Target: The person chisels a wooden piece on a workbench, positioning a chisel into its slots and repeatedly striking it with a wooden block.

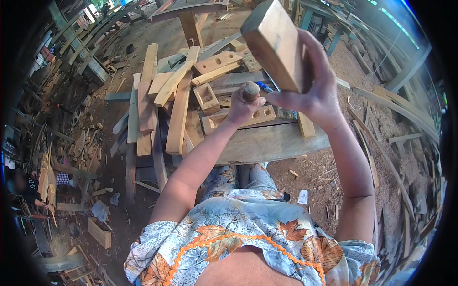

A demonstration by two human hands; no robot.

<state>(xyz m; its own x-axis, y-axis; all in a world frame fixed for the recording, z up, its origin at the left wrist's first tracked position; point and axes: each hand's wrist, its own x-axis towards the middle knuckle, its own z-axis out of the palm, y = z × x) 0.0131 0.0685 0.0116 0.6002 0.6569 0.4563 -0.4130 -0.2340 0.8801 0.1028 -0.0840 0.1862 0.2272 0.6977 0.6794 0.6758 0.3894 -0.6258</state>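
My right hand (322, 90) grips a thick rectangular wooden block (274, 45), raised above the bench with its fingers round the right side. Below and to the left of it, my left hand (244, 108) is closed round an upright tool handle (250, 90) with a worn, round top; its lower end is hidden. Under the left hand lies a wooden piece with square mortises (224, 121). A shorter mortised piece (206, 98) sits just left of that hand. Beyond the hands rests a blue marker (264, 86), partly covered by the right hand.
Boards and offcuts (179, 117) are piled across the left of the wooden bench (281, 143). A wooden piece with round holes (217, 62) lies farther back. Shavings and scraps cover the floor (334, 167). Another person (24, 188) is at the far left. Long planks (381, 138) lie at right.
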